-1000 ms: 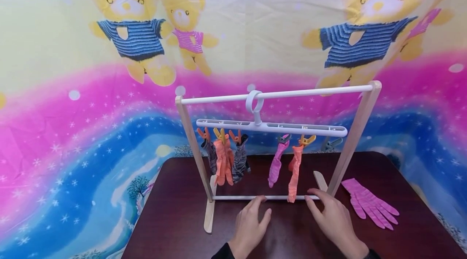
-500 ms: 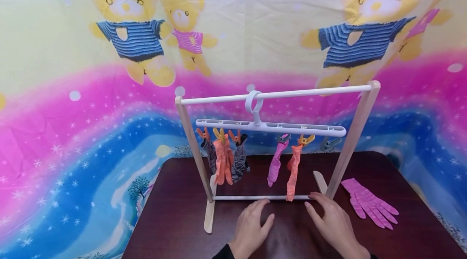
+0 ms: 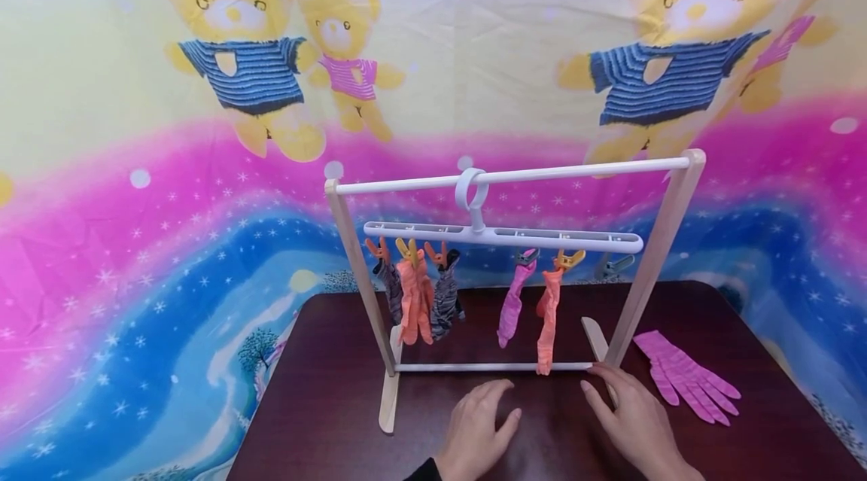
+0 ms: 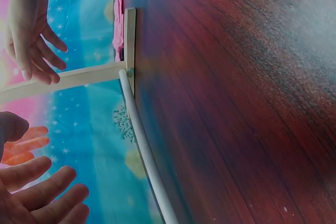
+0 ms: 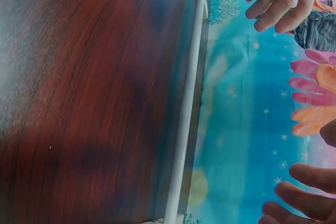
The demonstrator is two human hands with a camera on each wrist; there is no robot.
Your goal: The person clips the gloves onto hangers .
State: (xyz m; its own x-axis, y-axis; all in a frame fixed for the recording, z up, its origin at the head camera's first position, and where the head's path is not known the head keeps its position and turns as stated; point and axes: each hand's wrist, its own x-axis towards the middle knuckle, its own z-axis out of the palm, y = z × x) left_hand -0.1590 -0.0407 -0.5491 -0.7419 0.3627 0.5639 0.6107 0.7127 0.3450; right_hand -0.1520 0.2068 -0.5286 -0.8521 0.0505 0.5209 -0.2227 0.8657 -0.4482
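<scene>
Both hands are held in front of a small drying rack (image 3: pixel 379 187), fingers relaxed and holding nothing. My left hand (image 3: pixel 477 428) is before the lower white rod (image 3: pixel 460 367), apart from it. My right hand (image 3: pixel 633 421) is close to the rod's right end; in the left wrist view its fingers appear clear of the rod. From a white hanger (image 3: pixel 542 238) hang small knitted gloves on clothespins: two dark grey mottled ones, one shown by this grey glove (image 3: pixel 445 304), an orange glove (image 3: pixel 415 304), a pink glove (image 3: pixel 513 308) and another orange glove (image 3: pixel 549 323).
A pink glove (image 3: pixel 687 377) lies flat on the dark wooden table (image 3: pixel 325 406), right of the rack. A grey-green clothespin (image 3: pixel 618 266) at the hanger's right end carries nothing. Behind the table hangs a cloth backdrop (image 3: pixel 474 52) printed with bears.
My left hand has drawn back from the lower rod and shifted right. My right hand has moved slightly right and back. The right orange glove sways a little.
</scene>
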